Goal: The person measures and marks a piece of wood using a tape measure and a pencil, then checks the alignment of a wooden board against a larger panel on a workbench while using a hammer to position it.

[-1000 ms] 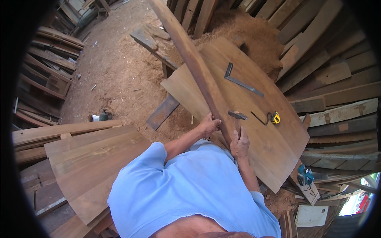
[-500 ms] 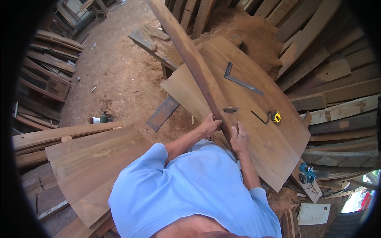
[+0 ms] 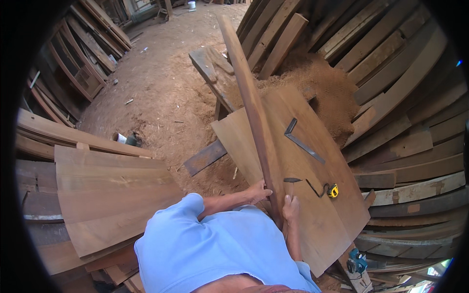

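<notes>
A long, dark-edged wooden plank (image 3: pixel 255 112) runs away from my body, lying across the wide brown board (image 3: pixel 322 205). My left hand (image 3: pixel 258 192) grips the plank's left edge near its close end, thumb on top. Just right of the plank, my right hand (image 3: pixel 291 209) is closed around the handle of a hammer (image 3: pixel 292 180), whose dark head lies over the board. Farther right on the board are a thin, dark bent tool (image 3: pixel 317 189) and a yellow tape measure (image 3: pixel 333 191). A metal square (image 3: pixel 304 146) rests beyond them.
A wooden bench (image 3: pixel 211 73) stands past the plank. Another wide panel (image 3: pixel 112 195) lies to my left. Boards (image 3: pixel 405 117) lean in rows at right. A teal power tool (image 3: pixel 357 262) sits at lower right, and a sawdust heap (image 3: pixel 327 80) lies beyond the board.
My view has shifted, so the board and tools appear lower. My right hand's fingers, stretched beside the plank before, have closed on the hammer handle. My left hand still holds the plank.
</notes>
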A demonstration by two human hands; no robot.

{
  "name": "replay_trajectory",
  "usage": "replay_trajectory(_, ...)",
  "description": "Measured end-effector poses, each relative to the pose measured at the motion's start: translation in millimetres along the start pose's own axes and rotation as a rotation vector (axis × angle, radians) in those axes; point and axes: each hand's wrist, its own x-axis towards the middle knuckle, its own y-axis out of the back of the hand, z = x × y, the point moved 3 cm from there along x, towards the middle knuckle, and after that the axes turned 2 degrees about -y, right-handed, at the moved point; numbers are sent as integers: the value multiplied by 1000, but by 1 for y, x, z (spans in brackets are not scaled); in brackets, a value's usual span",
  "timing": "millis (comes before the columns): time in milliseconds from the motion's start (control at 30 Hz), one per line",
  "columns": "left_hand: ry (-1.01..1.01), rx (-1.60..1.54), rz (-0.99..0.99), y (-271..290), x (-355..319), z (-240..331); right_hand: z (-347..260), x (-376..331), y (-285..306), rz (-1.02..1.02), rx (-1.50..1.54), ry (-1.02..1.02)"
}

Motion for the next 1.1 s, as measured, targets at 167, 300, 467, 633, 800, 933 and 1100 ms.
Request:
replay_trajectory(167,129,228,-177,-16,-9,5,50,18,-14,-246,140,-11)
replay_trajectory(300,95,244,-264,-24,-30,14,91,23,-55,-351,221,-18)
replay_trajectory(467,298,405,-199,-6,-27,27,90,28,-62,-485,200,9)
replay_trajectory(633,-53,334,130,44,-1,90,97,47,-68,-523,158,55)
replay_trajectory(800,-317,-294,105,135,74,174,58,53,-62,-630,277,42)
replay_trajectory(933,-498,-598,176,196,107,245,14,53,-36,-660,184,48)
replay_trajectory(1100,-529,-664,377,226,111,283,32,79,-38,-526,178,-114)
